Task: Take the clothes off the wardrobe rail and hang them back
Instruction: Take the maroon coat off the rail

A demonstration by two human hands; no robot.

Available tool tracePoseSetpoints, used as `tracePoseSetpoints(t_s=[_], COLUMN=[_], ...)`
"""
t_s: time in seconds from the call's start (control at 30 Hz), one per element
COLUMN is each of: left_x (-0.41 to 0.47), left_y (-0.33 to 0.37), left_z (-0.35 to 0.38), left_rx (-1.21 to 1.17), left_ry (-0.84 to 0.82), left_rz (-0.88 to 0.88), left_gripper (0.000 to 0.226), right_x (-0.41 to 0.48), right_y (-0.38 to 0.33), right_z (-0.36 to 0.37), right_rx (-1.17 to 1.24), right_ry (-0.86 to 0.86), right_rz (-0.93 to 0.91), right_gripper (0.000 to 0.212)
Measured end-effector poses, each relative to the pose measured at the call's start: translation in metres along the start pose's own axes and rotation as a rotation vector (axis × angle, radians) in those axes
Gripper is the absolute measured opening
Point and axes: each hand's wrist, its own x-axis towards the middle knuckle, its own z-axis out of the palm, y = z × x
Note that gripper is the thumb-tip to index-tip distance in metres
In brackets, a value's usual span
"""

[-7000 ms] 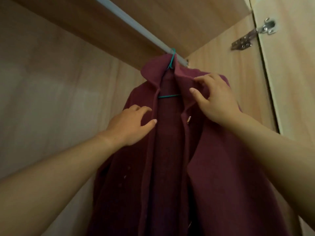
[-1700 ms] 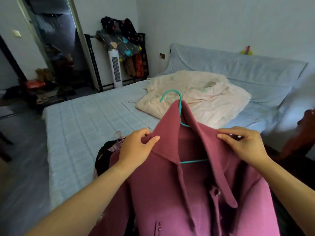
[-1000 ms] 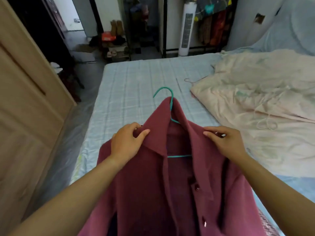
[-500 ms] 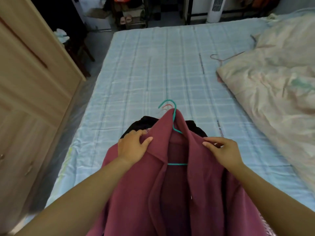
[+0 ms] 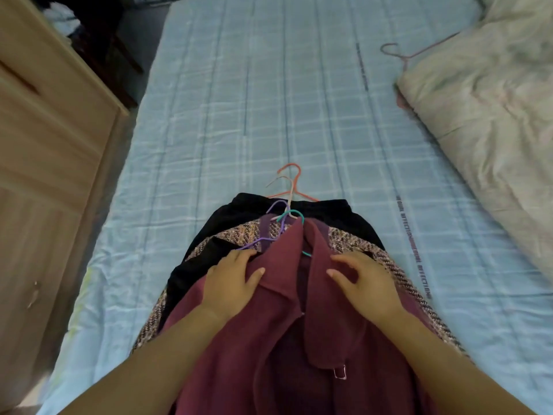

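- Head view looks down on a bed (image 5: 269, 100) with a pale blue checked sheet. A maroon coat (image 5: 299, 339) lies at the near end, on top of a pile of clothes.
- The coat is on a teal hanger (image 5: 294, 215), whose hook sticks out past the collar.
- The left hand (image 5: 230, 283) rests on the coat's left shoulder. Its fingers are laid out fairly flat, the thumb is on the collar, and it grips nothing.
- The right hand (image 5: 365, 286) rests on the right shoulder beside the lapel. Its fingers are loosely arched and spread, and they pinch no cloth.
- Under the coat lie a tweed garment (image 5: 353, 244) and a black garment (image 5: 239, 214).
- A purple hanger (image 5: 276, 209), a pale hanger (image 5: 288, 187) and a coral hanger (image 5: 294, 175) poke out beyond them.
- A cream quilt (image 5: 493, 100) fills the right of the bed, with a pink hanger (image 5: 398, 52) at its edge.
- A wooden cabinet (image 5: 45, 145) stands left of the bed.
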Motion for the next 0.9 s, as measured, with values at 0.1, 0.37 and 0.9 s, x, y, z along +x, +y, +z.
tracePoseSetpoints(t_s=[0.1, 0.37, 0.9], left_x=[0.008, 0.025, -0.01], left_y=[0.006, 0.013, -0.03], left_z=[0.005, 0.028, 0.016], left_rx=[-0.1, -0.151, 0.127], left_ry=[0.04, -0.008, 0.033], left_rz=[0.061, 0.039, -0.069], left_gripper=[0.065, 0.045, 0.072], right_x=[0.007, 0.005, -0.014], right_y=[0.005, 0.028, 0.037], right_z=[0.015, 0.021, 0.01], right_rx=[-0.078, -0.111, -0.008], right_ry=[-0.003, 0.059, -0.032], right_rz=[0.033, 0.08, 0.084], right_gripper=[0.031, 0.04, 0.024])
